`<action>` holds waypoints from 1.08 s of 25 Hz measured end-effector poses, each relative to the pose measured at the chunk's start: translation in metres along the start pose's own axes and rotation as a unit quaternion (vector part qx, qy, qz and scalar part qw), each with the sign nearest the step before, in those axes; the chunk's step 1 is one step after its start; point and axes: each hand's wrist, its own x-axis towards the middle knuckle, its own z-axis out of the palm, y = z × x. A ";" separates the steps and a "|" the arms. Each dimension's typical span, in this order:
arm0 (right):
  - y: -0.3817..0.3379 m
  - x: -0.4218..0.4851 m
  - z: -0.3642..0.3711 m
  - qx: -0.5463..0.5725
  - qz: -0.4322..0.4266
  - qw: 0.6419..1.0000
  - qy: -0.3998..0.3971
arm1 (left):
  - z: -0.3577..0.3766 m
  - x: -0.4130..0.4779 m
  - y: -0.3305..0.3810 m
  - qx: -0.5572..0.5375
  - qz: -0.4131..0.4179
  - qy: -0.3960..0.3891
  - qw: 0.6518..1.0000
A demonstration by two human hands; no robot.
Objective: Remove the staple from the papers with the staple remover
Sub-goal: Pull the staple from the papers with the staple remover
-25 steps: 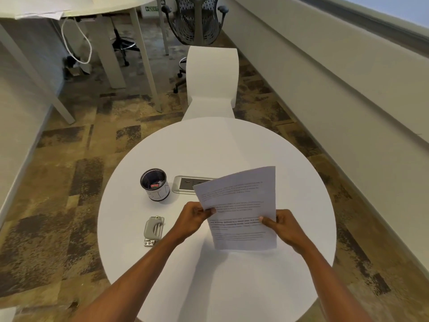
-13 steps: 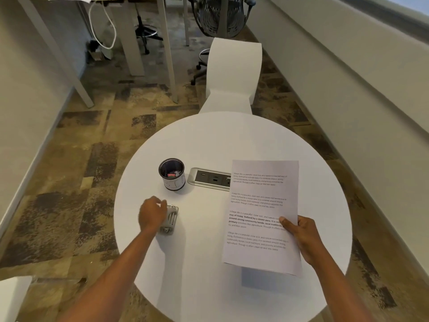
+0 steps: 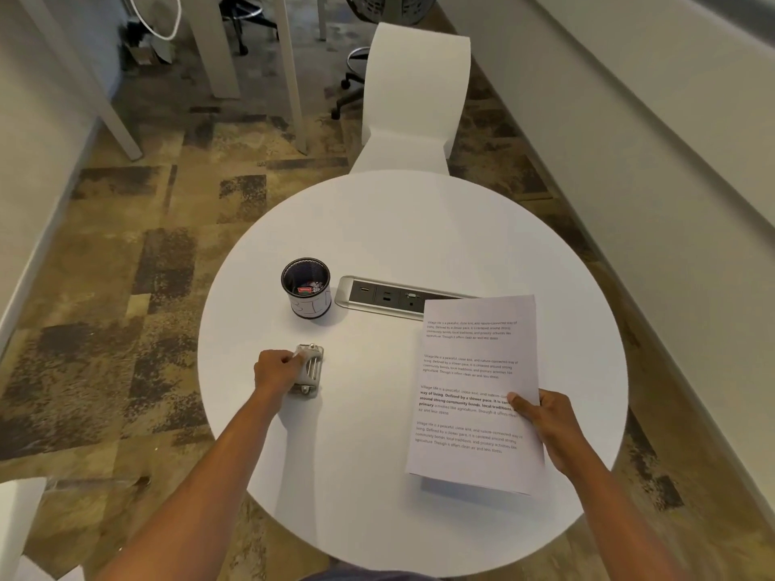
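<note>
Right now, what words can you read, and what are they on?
Papers, first paragraph: "Village life is a peaceful, close-knit, and nature-connected way of living."
Papers, bold lines: "way of living. Defined by a slower pace..." and "around strong community bonds, local traditions..."
Rest of the papers: too small to read surely.
Red label in the cup: too blurred.
Staple remover: no words visible.

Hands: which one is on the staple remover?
The left hand, closed over the grey staple remover on the white table. The right hand pinches the papers at their right edge instead.
</note>
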 end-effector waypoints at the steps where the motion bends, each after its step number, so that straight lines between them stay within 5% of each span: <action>1: 0.001 0.000 -0.001 0.002 0.001 1.000 0.004 | 0.002 -0.001 0.002 -0.012 0.006 -0.009 1.000; 13: 0.034 -0.010 -0.014 0.049 0.031 0.997 0.042 | 0.101 -0.053 0.045 -0.027 0.045 -0.179 0.982; 27: 0.058 -0.012 -0.035 0.081 0.054 0.993 0.069 | 0.140 -0.071 0.046 -0.020 0.055 -0.168 0.984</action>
